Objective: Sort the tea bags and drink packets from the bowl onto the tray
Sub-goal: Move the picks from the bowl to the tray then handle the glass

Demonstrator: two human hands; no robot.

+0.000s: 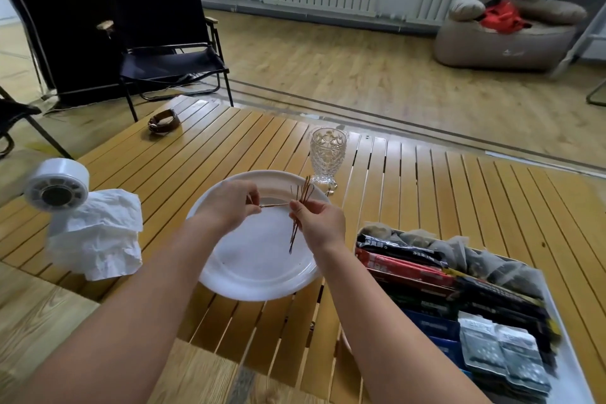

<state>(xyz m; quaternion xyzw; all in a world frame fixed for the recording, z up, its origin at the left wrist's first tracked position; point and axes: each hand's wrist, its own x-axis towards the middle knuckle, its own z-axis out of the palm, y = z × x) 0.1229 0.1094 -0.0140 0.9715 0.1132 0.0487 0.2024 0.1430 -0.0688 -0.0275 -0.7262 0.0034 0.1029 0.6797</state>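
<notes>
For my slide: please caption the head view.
Both hands hold thin brown sticks over an empty white bowl; packets fill the tray.

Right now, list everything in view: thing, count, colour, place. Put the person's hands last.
bowl: one, white, table centre, bare inside
thin sticks: small bunch, brown, held above the bowl
tray: one, white, table's right
drink packets: many, black, red, blue, grey, filed in the tray
tea bags: several, greyish, tray's far end
glass goblet: one, clear, behind the bowl
film roll: one, white, table's left edge
crumpled paper: one, white, beside the roll
strap: one, brown, coiled, far left of table
folding chair: one, black, behind the table
sofa: one, beige, far right
left hand: pinches one stick
right hand: grips the bunch
</notes>
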